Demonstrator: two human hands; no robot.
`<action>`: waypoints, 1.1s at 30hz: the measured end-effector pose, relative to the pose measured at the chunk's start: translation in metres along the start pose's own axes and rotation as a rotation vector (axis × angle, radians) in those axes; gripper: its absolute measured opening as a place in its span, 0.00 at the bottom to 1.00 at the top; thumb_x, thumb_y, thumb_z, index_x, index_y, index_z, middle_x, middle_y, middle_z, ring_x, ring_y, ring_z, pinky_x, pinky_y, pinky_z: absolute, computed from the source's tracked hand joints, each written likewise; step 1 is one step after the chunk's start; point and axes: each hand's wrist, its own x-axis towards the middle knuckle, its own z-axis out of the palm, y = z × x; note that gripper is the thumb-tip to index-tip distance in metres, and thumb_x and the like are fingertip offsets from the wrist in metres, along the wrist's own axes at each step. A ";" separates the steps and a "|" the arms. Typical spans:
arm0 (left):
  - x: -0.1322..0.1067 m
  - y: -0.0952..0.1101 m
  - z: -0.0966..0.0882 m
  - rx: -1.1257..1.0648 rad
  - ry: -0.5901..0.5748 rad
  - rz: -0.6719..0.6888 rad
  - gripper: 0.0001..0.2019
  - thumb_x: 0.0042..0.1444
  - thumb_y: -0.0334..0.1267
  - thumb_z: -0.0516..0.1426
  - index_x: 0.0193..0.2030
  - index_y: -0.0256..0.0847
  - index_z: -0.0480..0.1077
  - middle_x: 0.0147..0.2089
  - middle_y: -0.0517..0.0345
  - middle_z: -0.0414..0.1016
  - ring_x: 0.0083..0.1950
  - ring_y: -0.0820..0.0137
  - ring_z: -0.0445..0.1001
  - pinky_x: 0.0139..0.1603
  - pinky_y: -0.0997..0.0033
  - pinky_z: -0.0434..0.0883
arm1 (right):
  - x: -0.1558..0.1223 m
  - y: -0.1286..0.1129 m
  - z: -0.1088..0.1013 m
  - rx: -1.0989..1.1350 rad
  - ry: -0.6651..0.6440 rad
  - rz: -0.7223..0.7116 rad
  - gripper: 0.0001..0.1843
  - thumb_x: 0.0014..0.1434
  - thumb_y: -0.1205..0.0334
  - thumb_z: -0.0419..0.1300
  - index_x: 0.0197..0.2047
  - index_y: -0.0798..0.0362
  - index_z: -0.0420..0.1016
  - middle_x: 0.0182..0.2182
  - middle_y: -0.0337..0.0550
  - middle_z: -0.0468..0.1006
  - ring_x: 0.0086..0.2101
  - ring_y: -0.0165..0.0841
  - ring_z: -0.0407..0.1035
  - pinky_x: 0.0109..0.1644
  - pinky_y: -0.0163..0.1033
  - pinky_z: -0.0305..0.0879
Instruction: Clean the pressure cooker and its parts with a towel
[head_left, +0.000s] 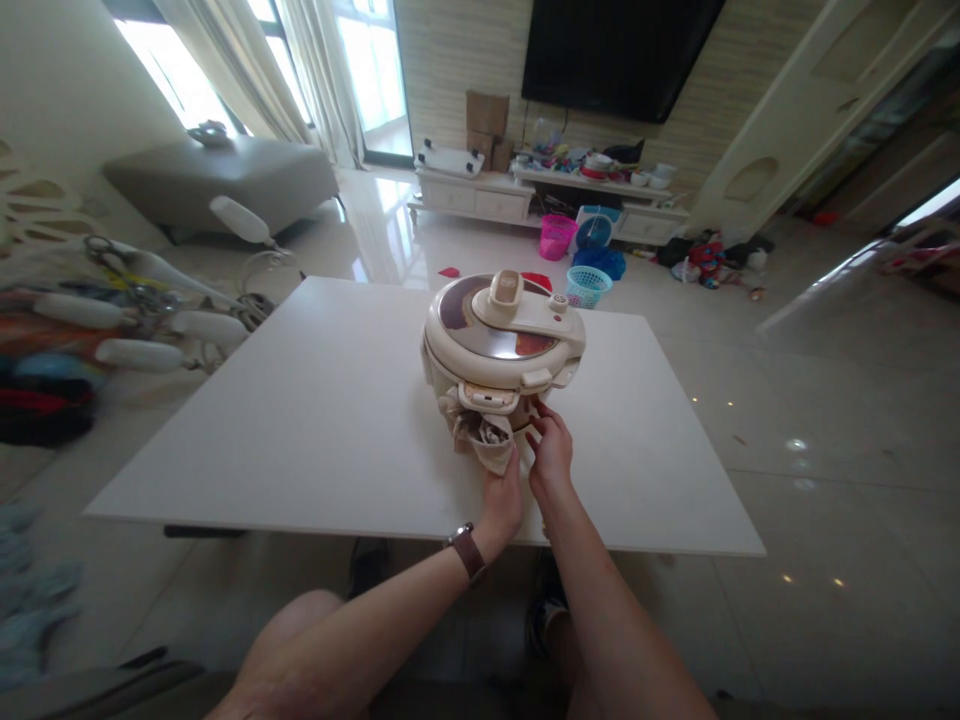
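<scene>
A cream electric pressure cooker [487, 345] stands on the white table [330, 420], its lid on. My left hand [504, 495], a watch [466, 550] on its wrist, is closed on a crumpled beige cloth [491, 445] pressed against the cooker's near side, below the rim handle. Part of the cloth bunches toward the left of the cooker. Beside it, my right hand [551, 450] reaches to the cooker's lower front right with fingers curved and apart. Its fingertips are close to the cooker's side; whether they touch it I cannot make out.
Beyond the table, a light-blue basket [589, 287] and a pink bin [558, 236] stand on the floor. A low white cabinet [499, 203] runs along the back wall. White-padded metal equipment [142, 355] is left of the table. A grey bench [225, 185] sits near the window.
</scene>
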 end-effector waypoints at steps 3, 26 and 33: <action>0.000 0.008 0.004 -0.042 0.022 -0.016 0.21 0.68 0.40 0.60 0.66 0.41 0.75 0.75 0.48 0.70 0.79 0.64 0.63 0.82 0.63 0.52 | 0.001 -0.001 -0.003 -0.016 -0.023 0.013 0.21 0.44 0.56 0.61 0.42 0.47 0.83 0.55 0.40 0.84 0.50 0.38 0.71 0.46 0.40 0.67; 0.128 0.066 -0.042 -0.176 0.238 0.339 0.23 0.68 0.47 0.59 0.66 0.39 0.75 0.73 0.50 0.73 0.80 0.63 0.62 0.82 0.63 0.52 | 0.000 -0.005 -0.001 -0.022 -0.005 0.063 0.20 0.40 0.57 0.62 0.39 0.47 0.83 0.54 0.39 0.83 0.50 0.39 0.72 0.44 0.39 0.65; 0.102 0.048 -0.042 -0.020 0.077 0.448 0.29 0.56 0.53 0.69 0.61 0.42 0.79 0.70 0.48 0.76 0.80 0.55 0.60 0.83 0.55 0.49 | -0.001 -0.001 0.001 -0.028 -0.004 0.060 0.21 0.41 0.57 0.63 0.42 0.46 0.82 0.55 0.38 0.83 0.51 0.39 0.73 0.44 0.39 0.66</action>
